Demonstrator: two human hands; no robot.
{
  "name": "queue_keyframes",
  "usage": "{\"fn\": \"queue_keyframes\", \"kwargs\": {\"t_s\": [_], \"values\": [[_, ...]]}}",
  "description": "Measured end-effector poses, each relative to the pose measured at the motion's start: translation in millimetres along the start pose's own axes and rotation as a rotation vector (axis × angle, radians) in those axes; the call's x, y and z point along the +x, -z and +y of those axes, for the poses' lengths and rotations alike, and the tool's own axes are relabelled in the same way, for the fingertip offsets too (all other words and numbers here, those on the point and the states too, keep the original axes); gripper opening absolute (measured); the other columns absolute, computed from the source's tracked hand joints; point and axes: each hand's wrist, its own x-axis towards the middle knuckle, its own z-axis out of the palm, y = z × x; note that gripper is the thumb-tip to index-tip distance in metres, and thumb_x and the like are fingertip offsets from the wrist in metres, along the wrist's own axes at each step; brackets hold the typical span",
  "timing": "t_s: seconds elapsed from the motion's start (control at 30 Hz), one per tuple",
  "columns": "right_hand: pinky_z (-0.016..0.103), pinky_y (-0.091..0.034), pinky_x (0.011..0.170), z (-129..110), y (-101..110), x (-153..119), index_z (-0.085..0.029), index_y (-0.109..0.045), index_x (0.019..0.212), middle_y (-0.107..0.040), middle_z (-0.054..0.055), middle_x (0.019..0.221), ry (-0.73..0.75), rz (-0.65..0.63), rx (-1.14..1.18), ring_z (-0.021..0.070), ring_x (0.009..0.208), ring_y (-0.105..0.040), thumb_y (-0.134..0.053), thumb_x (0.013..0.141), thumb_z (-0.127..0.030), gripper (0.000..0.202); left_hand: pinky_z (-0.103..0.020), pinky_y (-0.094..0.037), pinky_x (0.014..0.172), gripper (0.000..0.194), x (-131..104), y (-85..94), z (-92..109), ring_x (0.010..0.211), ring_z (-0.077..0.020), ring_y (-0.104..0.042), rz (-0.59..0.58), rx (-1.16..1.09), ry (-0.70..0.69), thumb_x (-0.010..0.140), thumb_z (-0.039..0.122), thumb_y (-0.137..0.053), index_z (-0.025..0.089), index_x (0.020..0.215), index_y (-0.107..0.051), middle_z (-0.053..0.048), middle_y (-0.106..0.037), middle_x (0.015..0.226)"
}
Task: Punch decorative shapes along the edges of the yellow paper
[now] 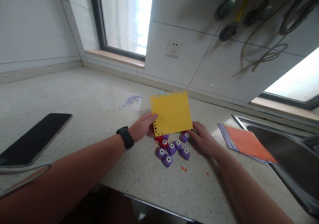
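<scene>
A yellow sheet of paper (172, 112) is raised over the counter, with small shapes punched along its top, left and part of its bottom edge. My left hand (144, 125) grips its left side, thumb on top. At the lower right corner, my right hand (202, 137) is beside the sheet; its fingertips are partly hidden near a punch under that corner. Below the paper lie several purple punches (171, 148) and a red punch (163, 143), with more red partly covered by the sheet.
Orange punched paper (250, 144) lies on purple sheets beside the sink (294, 174) at right. Purple cut-outs (133, 100) are scattered behind my left hand. A black tablet-like device (37, 137) and a white cable (25, 169) are at left. Orange bits (183, 169) dot the front.
</scene>
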Motion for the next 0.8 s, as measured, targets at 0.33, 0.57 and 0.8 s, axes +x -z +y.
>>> {"fn": "queue_keyframes", "kwargs": {"t_s": [0.33, 0.57, 0.8], "values": [[0.051, -0.042, 0.105, 16, 2, -1, -0.024, -0.056, 0.129, -0.062, 0.012, 0.129, -0.128, 0.234, 0.107, 0.0289, 0.119, -0.056, -0.039, 0.102, -0.047, 0.039, -0.017, -0.033, 0.034, 0.028, 7, 2.4, 0, 0.04, -0.0063, -0.048, 0.063, -0.027, 0.01, 0.092, 0.044, -0.061, 0.016, 0.093, -0.065, 0.0, -0.064, 0.065], [0.048, -0.045, 0.1, 4, 0, 3, -0.025, -0.067, 0.119, -0.066, 0.011, 0.118, 0.029, 0.139, 0.01, 0.028, 0.113, -0.06, -0.044, 0.102, -0.038, 0.031, -0.018, -0.041, 0.043, 0.025, 13, 10.6, -1, 0.047, -0.0077, -0.056, 0.089, -0.078, 0.005, 0.085, 0.039, -0.072, 0.016, 0.095, -0.068, -0.002, -0.069, 0.07], [0.051, -0.043, 0.104, -7, 3, 0, -0.027, -0.072, 0.105, -0.064, 0.01, 0.121, 0.072, 0.055, -0.048, 0.0283, 0.116, -0.056, -0.054, 0.098, -0.038, 0.023, -0.016, -0.042, 0.047, 0.032, 11, 13.2, 0, 0.053, -0.0072, -0.059, 0.079, -0.096, 0.011, 0.082, 0.036, -0.077, 0.015, 0.104, -0.067, -0.002, -0.07, 0.073]]}}
